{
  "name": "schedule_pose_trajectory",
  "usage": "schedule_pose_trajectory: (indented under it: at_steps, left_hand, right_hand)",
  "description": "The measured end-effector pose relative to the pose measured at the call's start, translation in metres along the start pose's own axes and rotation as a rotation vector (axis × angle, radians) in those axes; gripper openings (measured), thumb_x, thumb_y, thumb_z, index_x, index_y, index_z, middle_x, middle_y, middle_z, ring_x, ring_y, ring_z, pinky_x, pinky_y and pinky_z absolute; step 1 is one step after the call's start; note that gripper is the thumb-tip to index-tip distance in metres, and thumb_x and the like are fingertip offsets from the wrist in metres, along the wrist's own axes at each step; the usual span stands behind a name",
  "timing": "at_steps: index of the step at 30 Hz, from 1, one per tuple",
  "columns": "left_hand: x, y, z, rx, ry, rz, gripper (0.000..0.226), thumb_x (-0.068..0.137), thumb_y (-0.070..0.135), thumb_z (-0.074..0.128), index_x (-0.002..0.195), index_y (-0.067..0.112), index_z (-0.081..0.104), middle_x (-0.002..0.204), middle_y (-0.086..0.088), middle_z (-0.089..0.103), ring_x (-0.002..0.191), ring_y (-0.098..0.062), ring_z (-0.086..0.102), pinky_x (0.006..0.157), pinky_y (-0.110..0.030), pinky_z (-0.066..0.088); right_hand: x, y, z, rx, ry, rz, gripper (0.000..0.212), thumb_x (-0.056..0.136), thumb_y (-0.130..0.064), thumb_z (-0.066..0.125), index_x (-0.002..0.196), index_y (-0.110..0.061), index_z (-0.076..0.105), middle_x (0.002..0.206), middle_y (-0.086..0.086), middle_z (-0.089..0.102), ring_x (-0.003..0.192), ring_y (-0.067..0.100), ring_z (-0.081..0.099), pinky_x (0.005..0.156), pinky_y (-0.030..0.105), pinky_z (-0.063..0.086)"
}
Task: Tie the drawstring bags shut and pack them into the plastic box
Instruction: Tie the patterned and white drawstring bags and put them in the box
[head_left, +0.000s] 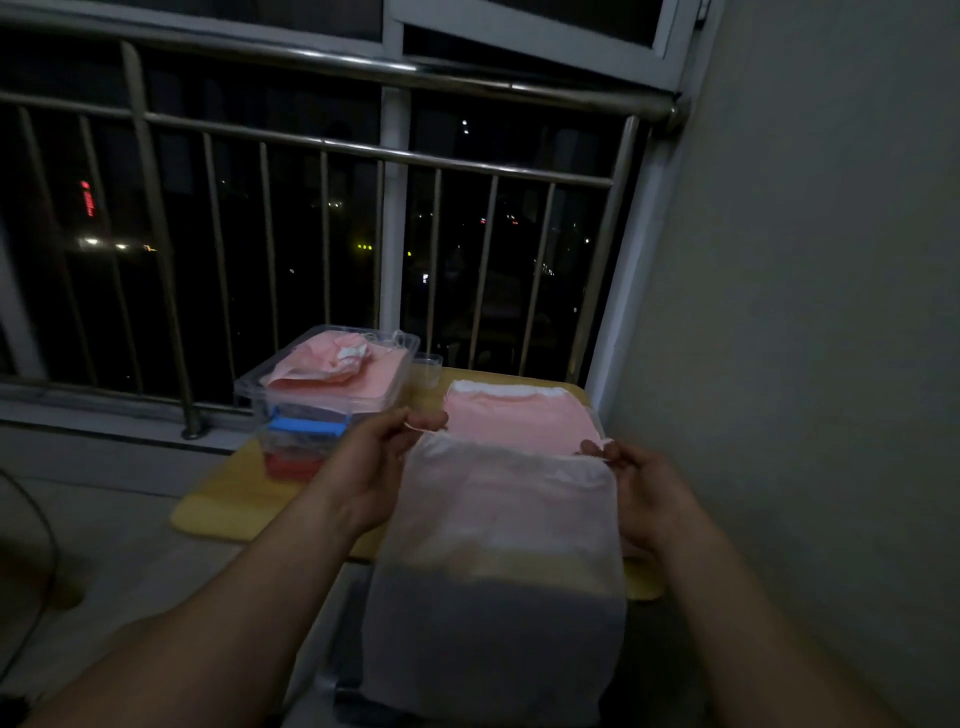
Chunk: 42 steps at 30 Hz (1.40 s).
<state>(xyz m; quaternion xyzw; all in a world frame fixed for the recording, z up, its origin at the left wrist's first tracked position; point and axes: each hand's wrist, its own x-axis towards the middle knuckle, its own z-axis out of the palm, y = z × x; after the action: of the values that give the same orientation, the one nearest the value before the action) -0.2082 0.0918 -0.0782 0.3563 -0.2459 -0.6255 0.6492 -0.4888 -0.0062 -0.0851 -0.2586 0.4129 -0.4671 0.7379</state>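
A person holds one thin, half-transparent white drawstring bag (498, 571) in front of the body, in the 6 o'clock part of the view, and it hangs down flat from its upper edge. The left hand (382, 462) is at the bag's upper left corner, at 9 o'clock from the bag. Its grip is a tight pinch, with thumb and fingers holding the corner of the bag's mouth, where a small piece of cloth or string sticks out. The right hand (647, 499) is at the upper right corner, at 3 o'clock from the bag, and its grip is also a narrow pinch on the edge of the mouth. The mouth of this bag is stretched wide between the two hands. At 12 o'clock from the bag, a flat pink pile (519, 423) with a white far edge lies on the yellow bench (223, 512). The clear plastic box (249, 387) stands on the same bench at about 10 o'clock from the held bag, just beside the pink pile. It is open at the top, and packed pink bags (337, 369) fill it up to the rim. On its near wall is a blue latch (306, 428), with something red below it that I cannot identify. Beyond the bench stands a metal railing (363, 150) before a dark window.
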Motion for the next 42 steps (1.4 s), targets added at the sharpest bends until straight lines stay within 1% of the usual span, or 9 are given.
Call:
schedule_pose_trajectory:
  at_steps: [4,8,10,14,19,26,32,35,42]
  left_hand:
    - [-0.012,0.008,-0.006,-0.043,0.057,0.096,0.031,0.099,0.013,0.040,0.068,0.014,0.044,0.062,-0.002,0.056,0.073,-0.023,0.060,0.070,-0.036,0.052]
    - [-0.019,0.019,-0.005,0.052,0.112,0.113,0.030,0.096,0.016,0.039,0.067,0.021,0.038,0.059,0.004,0.028,0.046,-0.012,0.026,0.040,-0.021,0.030]
    - [-0.025,0.021,-0.004,0.358,0.158,0.164,0.029,0.094,0.017,0.041,0.065,0.022,0.041,0.059,0.002,0.029,0.045,-0.013,0.025,0.042,-0.024,0.020]
    - [-0.032,0.022,0.001,1.242,0.156,0.392,0.032,0.098,0.017,0.045,0.076,-0.001,0.060,0.074,-0.019,0.059,0.064,-0.025,0.051,0.058,-0.038,0.042]
    - [-0.024,0.037,0.007,1.461,0.095,0.474,0.028,0.102,0.015,0.046,0.089,-0.002,0.062,0.085,-0.020,0.066,0.077,-0.031,0.061,0.064,-0.031,0.045]
    - [-0.011,0.040,0.025,1.170,0.133,0.437,0.032,0.102,0.020,0.045,0.083,0.005,0.065,0.073,-0.009,0.068,0.065,-0.021,0.055,0.063,-0.033,0.044]
    - [-0.007,0.039,0.083,0.841,-0.140,0.252,0.032,0.102,0.033,0.049,0.096,0.012,0.073,0.103,-0.004,0.077,0.059,-0.016,0.050,0.059,-0.033,0.044]
    - [0.000,0.032,0.098,0.693,-0.251,0.209,0.035,0.106,0.036,0.047,0.090,0.015,0.070,0.105,-0.013,0.073,0.057,-0.013,0.049,0.056,-0.028,0.043]
    - [0.037,0.033,0.106,0.423,-0.170,0.140,0.023,0.106,0.021,0.042,0.093,0.009,0.058,0.079,-0.005,0.058,0.049,-0.010,0.037,0.043,-0.021,0.022]
  right_hand:
    - [-0.018,0.001,0.001,0.097,0.063,-0.074,0.039,0.104,-0.013,0.039,0.066,-0.016,0.039,0.056,0.005,0.052,0.081,0.025,0.063,0.086,0.044,0.050]
    - [-0.035,-0.003,0.010,0.166,0.062,-0.141,0.029,0.086,-0.006,0.040,0.064,-0.022,0.028,0.043,-0.005,0.028,0.035,0.010,0.029,0.040,0.024,0.039]
    - [-0.045,-0.003,0.015,-0.153,0.102,-0.203,0.033,0.090,-0.011,0.043,0.063,-0.024,0.030,0.046,-0.005,0.026,0.033,0.010,0.022,0.032,0.017,0.019]
    - [-0.058,-0.002,0.028,-1.095,0.175,-0.520,0.034,0.102,-0.015,0.044,0.069,-0.021,0.045,0.063,-0.004,0.043,0.052,0.009,0.038,0.043,0.017,0.032]
    - [-0.069,-0.026,0.047,-1.208,0.169,-0.683,0.047,0.104,-0.012,0.046,0.058,-0.017,0.050,0.064,-0.001,0.049,0.062,0.017,0.046,0.050,0.014,0.032]
    - [-0.061,-0.030,0.065,-1.037,0.110,-0.608,0.032,0.097,-0.013,0.047,0.067,-0.008,0.056,0.059,0.009,0.059,0.060,0.027,0.055,0.063,0.032,0.043]
    - [-0.063,-0.036,0.113,-1.027,-0.189,-0.624,0.027,0.097,-0.035,0.055,0.093,-0.025,0.080,0.099,-0.004,0.076,0.095,0.015,0.068,0.086,0.034,0.054]
    - [-0.055,-0.035,0.125,-0.969,-0.247,-0.586,0.028,0.102,-0.034,0.053,0.096,-0.029,0.080,0.086,-0.007,0.076,0.085,0.011,0.067,0.083,0.030,0.050]
    - [-0.025,-0.033,0.110,-0.886,-0.089,-0.561,0.033,0.106,-0.048,0.046,0.122,-0.029,0.067,0.113,-0.001,0.068,0.104,0.020,0.064,0.089,0.040,0.053]
